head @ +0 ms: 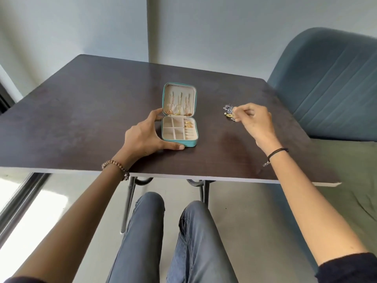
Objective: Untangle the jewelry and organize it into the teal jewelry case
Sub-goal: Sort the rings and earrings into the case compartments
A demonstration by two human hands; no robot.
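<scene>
Sitting at a dark brown rectangular table (81, 119), a person is facing a teal padded chair (326, 88) at the far right. A small square teal jewelry case (190, 143) is lying open mid-table, with gold chains (179, 107) hanging in its lid and gold rings (188, 124) sitting in its right-hand slots. The left hand (142, 137) is gripping the case's left side, thumb curling along the near edge. The right hand (257, 121) is pinching a tangled silver-blue and gold jewelry cluster (228, 111), well right of the case.

Teal case (179, 142), cream inside; dark-brown table (81, 119); seemingly silver-blue jewelry (228, 111).
</scene>
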